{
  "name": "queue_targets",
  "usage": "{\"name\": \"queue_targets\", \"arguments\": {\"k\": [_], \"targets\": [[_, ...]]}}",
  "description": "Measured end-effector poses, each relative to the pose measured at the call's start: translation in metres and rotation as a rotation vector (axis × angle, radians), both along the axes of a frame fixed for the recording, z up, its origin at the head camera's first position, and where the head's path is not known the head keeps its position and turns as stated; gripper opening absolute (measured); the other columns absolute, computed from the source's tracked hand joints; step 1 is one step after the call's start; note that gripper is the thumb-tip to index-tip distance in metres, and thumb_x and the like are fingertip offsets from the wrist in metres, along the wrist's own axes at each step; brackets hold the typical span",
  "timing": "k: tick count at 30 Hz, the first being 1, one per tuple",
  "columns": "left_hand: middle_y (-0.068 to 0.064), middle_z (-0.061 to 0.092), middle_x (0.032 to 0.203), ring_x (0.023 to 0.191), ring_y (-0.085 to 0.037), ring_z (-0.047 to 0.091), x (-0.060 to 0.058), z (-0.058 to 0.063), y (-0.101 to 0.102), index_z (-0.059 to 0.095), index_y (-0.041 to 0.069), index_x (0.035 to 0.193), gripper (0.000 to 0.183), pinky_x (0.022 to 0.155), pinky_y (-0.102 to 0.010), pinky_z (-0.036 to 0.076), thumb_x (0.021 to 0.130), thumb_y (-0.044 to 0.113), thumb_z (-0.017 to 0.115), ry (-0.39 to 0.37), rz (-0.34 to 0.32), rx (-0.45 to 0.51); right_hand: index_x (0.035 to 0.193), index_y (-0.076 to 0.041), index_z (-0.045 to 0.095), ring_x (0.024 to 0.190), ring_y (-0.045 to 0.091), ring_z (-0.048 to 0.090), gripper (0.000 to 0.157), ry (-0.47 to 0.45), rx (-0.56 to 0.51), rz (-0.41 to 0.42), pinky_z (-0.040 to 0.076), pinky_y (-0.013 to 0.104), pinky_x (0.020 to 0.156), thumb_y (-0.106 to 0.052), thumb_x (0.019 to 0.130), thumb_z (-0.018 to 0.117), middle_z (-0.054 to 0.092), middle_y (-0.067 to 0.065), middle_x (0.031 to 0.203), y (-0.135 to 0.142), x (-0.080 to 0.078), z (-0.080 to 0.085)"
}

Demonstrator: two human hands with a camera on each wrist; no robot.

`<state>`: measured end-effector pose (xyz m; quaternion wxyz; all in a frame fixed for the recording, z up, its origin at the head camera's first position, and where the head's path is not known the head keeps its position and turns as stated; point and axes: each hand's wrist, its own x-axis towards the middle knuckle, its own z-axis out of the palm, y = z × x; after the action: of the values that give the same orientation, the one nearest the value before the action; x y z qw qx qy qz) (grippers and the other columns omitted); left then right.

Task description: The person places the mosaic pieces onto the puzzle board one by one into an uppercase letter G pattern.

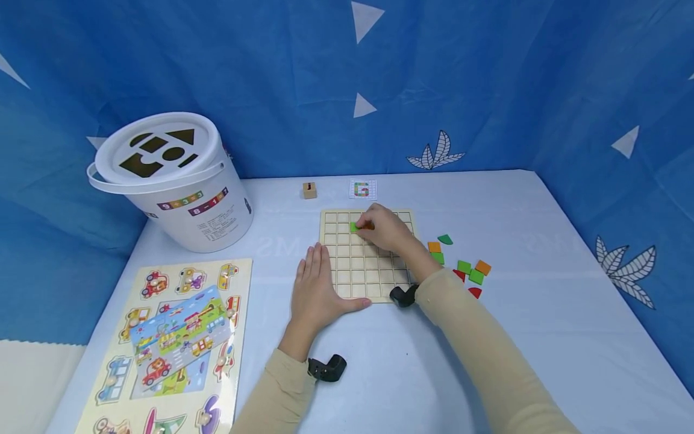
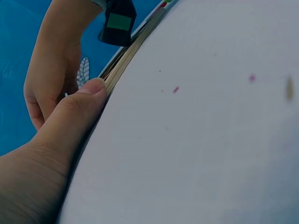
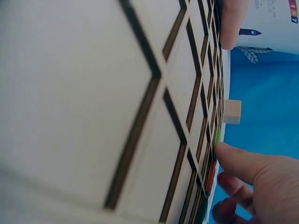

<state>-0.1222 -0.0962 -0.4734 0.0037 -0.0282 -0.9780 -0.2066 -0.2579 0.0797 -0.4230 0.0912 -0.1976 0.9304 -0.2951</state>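
Observation:
A wooden grid board [image 1: 347, 265] lies on the table. My left hand [image 1: 317, 288] rests with straight fingers along its left side, thumb spread against the front edge; the left wrist view shows the thumb [image 2: 77, 109] at that edge. Over the board's far rows, my right hand [image 1: 386, 228] holds a green square tile [image 1: 353, 227] at a grid cell with bent fingers. In the right wrist view a fingertip meets the green tile [image 3: 217, 136], and a red-orange piece [image 3: 211, 175] shows in the grid beside it. The curled fingers partly hide these pieces.
Loose green, orange and red tiles [image 1: 476, 276] lie right of the board. Behind it are a small wooden cube [image 1: 309, 190] and a pattern card [image 1: 362, 189]. At left stand a white bucket [image 1: 200, 220] and a picture puzzle board [image 1: 242, 283] with cards on it.

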Motion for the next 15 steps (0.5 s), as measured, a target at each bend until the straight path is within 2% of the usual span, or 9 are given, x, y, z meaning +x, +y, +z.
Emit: {"name": "queue_targets", "arguments": {"k": [3,7,15], "targets": [[-0.014,0.006,0.168,0.157,-0.025,0.003,0.000,0.001,0.001,0.010,0.000,0.158,0.151,0.127,-0.044,0.008,0.053,0.096,0.060,0.006,0.001,0.007,0.118,-0.014,0.070,0.100,0.022,0.058,0.023,0.007,-0.012,0.012,0.050,0.041,0.091,-0.021,0.096,0.066,0.061,0.004,0.111,0.012,0.002,0.005],[-0.015,0.007,0.168,0.157,-0.026,0.004,0.001,0.001,0.001,0.011,0.000,0.158,0.150,0.127,-0.045,0.009,0.053,0.094,0.063,0.017,0.005,0.019,0.127,-0.013,0.065,0.107,0.027,0.055,0.029,-0.003,-0.007,-0.023,0.048,0.047,0.097,-0.017,0.098,0.062,0.061,0.008,0.115,0.038,0.004,0.015],[-0.013,0.007,0.168,0.157,-0.026,0.003,0.001,0.000,0.001,0.010,0.001,0.158,0.150,0.127,-0.045,0.009,0.053,0.093,0.064,0.020,0.007,0.024,0.136,-0.014,0.059,0.121,0.034,0.047,0.038,-0.105,0.133,-0.153,0.045,0.054,0.108,-0.011,0.098,0.060,0.055,0.015,0.128,0.110,0.002,0.022]]}}
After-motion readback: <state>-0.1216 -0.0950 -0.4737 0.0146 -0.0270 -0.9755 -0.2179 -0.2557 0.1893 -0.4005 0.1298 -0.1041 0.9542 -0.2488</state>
